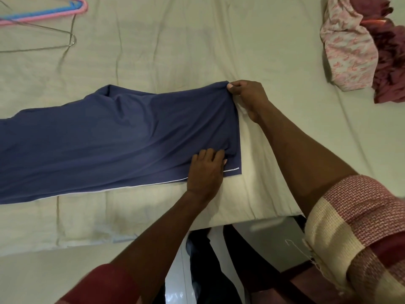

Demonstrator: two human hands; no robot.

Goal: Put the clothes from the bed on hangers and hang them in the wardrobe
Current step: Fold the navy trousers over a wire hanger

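A navy blue garment with thin white piping lies stretched flat across the cream bed sheet, running off the left edge. My right hand pinches its far right corner. My left hand lies on the near right corner, fingers curled into the cloth, seemingly gripping it. At the top left lie a pink and blue plastic hanger and a wire hanger, well away from both hands.
A heap of clothes sits at the top right: a pink patterned piece and a maroon one. The bed's near edge runs below my arms, with pale floor under it.
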